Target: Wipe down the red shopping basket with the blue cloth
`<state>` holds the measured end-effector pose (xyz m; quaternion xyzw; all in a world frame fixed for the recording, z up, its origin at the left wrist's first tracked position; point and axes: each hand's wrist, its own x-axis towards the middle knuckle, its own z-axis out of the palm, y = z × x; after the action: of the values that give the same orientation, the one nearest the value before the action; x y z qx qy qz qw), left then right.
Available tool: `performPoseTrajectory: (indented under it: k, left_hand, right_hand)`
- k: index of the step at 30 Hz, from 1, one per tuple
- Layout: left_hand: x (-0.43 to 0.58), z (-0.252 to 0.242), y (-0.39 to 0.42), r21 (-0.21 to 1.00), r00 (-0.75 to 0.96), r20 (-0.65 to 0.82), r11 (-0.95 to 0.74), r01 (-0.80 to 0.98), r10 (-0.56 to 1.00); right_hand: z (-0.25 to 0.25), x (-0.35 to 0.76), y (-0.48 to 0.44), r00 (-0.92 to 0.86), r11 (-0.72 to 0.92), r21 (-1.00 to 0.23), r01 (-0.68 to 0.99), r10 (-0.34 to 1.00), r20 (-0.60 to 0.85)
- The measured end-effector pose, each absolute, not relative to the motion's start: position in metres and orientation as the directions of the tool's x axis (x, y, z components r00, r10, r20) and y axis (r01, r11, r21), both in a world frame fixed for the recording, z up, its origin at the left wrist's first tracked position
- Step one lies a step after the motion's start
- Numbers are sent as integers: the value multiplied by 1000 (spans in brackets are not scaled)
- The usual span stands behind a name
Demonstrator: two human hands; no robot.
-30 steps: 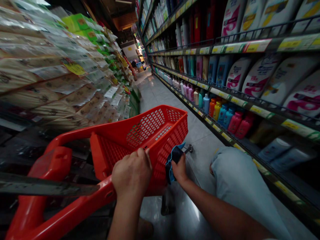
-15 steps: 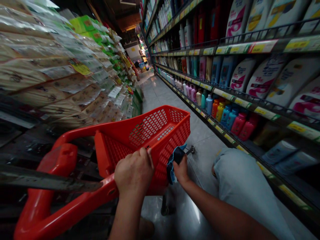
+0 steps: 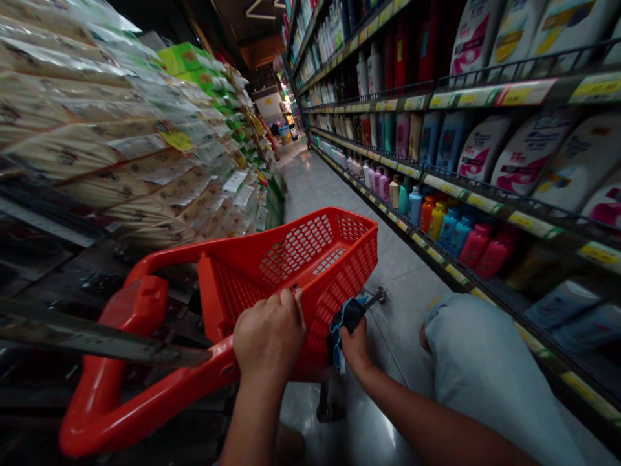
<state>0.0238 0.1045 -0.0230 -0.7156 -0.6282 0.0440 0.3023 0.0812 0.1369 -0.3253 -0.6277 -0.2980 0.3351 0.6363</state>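
A red plastic shopping cart (image 3: 228, 255) with a perforated basket stands in front of me. My left hand (image 3: 270, 333) is closed around the rim on its near side. Lower and to the right, my right hand (image 3: 356, 346) grips a dark blue cloth (image 3: 345, 320) with light blue edging. The cloth lies against the outer side of the basket, and part of it is hidden behind my fingers. The cart's looped handle (image 3: 145, 414) reaches toward the lower left.
Shelves of shampoo bottles (image 3: 528, 152) line the right side, with small coloured bottles (image 3: 439, 220) lower down. Packaged goods (image 3: 72, 149) are stacked at left. A grey metal bar (image 3: 111, 340) crosses by the handle. The tiled floor (image 3: 320, 175) runs down the aisle.
The whole scene, cart and hands included, has shifted slightly right in view. The cloth has moved a little against the basket's side; both hands keep their grip.
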Motion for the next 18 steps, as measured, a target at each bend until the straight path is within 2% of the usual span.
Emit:
performPoseTrajectory:
  k: [8, 15, 18]
  left_hand:
    - [11, -25, 99, -515, 270, 366, -48, 856, 891]
    - [3, -24, 93, -524, 338, 409, -85, 848, 848]
    - [1, -23, 90, -533, 371, 438, -96, 841, 819]
  right_hand:
    - [-333, 70, 125, 583, -13, -999, -39, 812, -33]
    - [-314, 67, 110, 542, -65, -964, -256, 816, -199]
    - [-305, 54, 91, 435, -147, -896, -420, 834, -341]
